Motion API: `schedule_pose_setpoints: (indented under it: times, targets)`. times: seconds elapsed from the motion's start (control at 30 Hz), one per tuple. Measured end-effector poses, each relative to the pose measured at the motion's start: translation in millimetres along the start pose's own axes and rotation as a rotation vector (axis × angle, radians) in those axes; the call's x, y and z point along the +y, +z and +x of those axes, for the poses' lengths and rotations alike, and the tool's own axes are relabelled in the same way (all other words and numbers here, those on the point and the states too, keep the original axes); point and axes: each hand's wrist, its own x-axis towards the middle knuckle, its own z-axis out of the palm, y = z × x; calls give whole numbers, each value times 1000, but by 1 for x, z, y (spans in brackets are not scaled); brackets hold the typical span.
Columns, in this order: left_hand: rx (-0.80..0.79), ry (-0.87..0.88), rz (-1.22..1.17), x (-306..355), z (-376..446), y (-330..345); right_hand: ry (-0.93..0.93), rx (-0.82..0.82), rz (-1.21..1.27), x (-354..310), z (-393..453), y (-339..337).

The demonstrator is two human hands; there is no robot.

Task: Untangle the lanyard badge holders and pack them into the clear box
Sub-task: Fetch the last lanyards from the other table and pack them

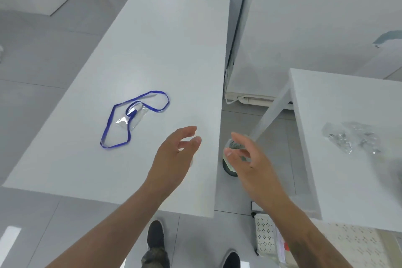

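1. I see one blue lanyard [121, 124] lying flat on the white table [163, 54], its loop stretched from near-left to far-right.
2. Its clear badge holder [131, 117] lies inside the loop along the same diagonal.
3. My left hand [174, 156] hovers over the table's near right part, fingers loosely spread, holding nothing.
4. My right hand [248, 159] hangs past the table's right edge, fingers apart and empty.
5. Crumpled clear plastic [352, 139] lies on the side table [348, 180] to the right.
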Motion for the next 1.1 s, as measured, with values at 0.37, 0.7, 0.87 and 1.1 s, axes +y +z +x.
schedule_pose_setpoints:
  times: [0.37,0.7,0.87,1.1]
  targets:
    - [115,-176,300,-75,102,-143,79,-83,-100,-50,79,159]
    - [189,-102,764,-121,211,-154,149,-168,-309,-47,169,231]
    - [161,-105,874,-128,226,-148,147,-190,-364,-46,188,248]
    - [153,-116,740,-128,231,-141,182,-120,-279,-50,194,259]
